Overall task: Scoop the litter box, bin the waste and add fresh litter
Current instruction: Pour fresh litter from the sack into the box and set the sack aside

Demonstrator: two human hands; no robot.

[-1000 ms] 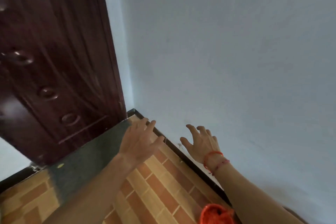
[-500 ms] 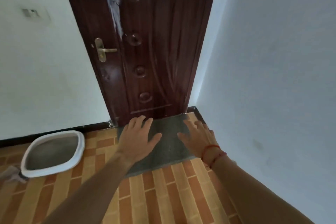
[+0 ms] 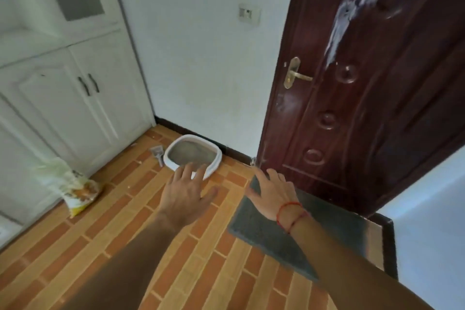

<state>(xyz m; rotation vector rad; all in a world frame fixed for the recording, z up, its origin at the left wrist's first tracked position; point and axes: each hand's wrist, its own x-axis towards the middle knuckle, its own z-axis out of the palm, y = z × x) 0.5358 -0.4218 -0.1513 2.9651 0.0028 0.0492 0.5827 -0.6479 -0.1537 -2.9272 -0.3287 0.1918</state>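
We reach both empty hands, left hand (image 3: 186,192) and right hand (image 3: 273,192), fingers spread, toward the white plastic litter box (image 3: 216,157); a grey plastic scoop (image 3: 156,153) lies just left of it.

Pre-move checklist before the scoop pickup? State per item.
1. Left hand free: ok, fingers spread, holding nothing.
2. Right hand free: ok, open and empty.
3. Scoop accessible: ok, lies beside the litter box, on its left in view, nothing on top of it.
4. Litter box uncovered: ok, grey litter exposed.
5. Fresh litter bag nearby: ok, by the cabinet.
6. Waste bin located: cannot tell, none in view.
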